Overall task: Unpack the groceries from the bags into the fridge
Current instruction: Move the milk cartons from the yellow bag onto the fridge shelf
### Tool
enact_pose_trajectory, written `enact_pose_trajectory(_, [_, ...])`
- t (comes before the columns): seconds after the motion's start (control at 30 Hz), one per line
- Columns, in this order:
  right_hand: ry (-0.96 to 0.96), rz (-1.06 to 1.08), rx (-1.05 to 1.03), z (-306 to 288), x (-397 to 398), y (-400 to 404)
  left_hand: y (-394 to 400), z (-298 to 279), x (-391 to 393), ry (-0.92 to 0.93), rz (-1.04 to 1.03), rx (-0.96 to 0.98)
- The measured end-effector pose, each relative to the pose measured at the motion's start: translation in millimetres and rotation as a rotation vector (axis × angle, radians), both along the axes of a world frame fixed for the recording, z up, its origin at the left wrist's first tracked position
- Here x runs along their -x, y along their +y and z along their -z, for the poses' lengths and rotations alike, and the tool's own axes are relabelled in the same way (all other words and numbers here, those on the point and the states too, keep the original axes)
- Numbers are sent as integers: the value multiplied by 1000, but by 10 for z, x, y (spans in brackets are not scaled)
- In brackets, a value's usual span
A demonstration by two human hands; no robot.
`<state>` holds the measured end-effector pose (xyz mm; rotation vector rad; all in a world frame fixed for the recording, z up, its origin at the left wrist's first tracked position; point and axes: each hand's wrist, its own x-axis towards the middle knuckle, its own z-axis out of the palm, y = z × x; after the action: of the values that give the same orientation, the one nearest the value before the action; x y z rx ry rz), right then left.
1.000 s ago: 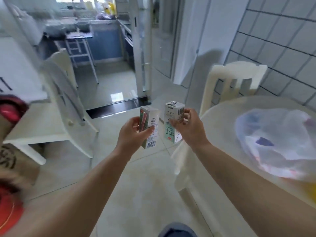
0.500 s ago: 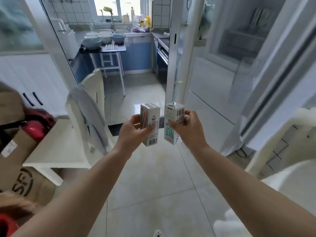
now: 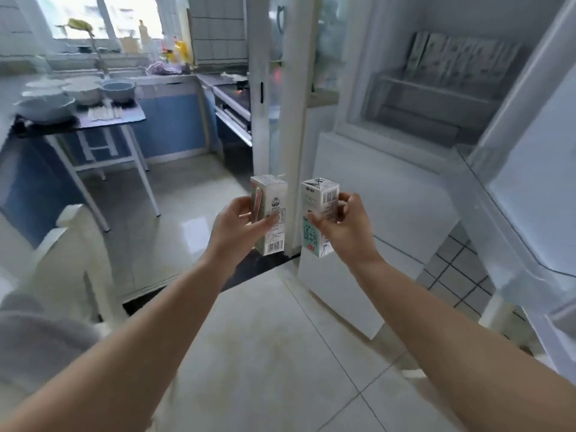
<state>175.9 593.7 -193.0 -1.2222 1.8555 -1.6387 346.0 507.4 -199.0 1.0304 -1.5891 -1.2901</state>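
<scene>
My left hand (image 3: 235, 227) grips a small white milk carton (image 3: 271, 210) with a pink straw on its side and a barcode low down. My right hand (image 3: 346, 226) grips a second small carton (image 3: 316, 213) with green print on white. Both cartons are upright, held side by side at chest height above the floor. The white fridge (image 3: 389, 194) stands just beyond them on the right, its upper compartment open, with several cartons (image 3: 461, 60) standing in a row on a shelf. The open fridge door (image 3: 530, 157) hangs at the far right.
A white chair (image 3: 71, 244) with grey cloth stands at the left. Beyond a doorway frame (image 3: 291, 88) lies a kitchen with blue cabinets (image 3: 168, 126) and a small table (image 3: 103, 120) carrying bowls. Pale tiled floor (image 3: 265, 353) stretches below my arms.
The view has swung right and forward from the round table with the plastic bag toward the open fridge. Both hands kept hold of their cartons, which have drifted slightly apart.
</scene>
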Motion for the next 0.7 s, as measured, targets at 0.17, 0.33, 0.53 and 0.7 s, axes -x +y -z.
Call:
enact_pose_trajectory(0.17, [-17,232,9,-209,329,-530,-881,-219,564,-14,188,21])
enact_pose_trajectory(0.33, [9,422,-2,-450,852,-878,-1519,-435,1295,-47,342,109])
enact_pose_trajectory(0.53, [73,565,51,-703,1769,-1400,-2112,-779,2396,62,524,140])
enact_pose_trajectory(0.7, [120,660,114,-949,2655,-1863,-2609,-1143,3442,136,619,154])
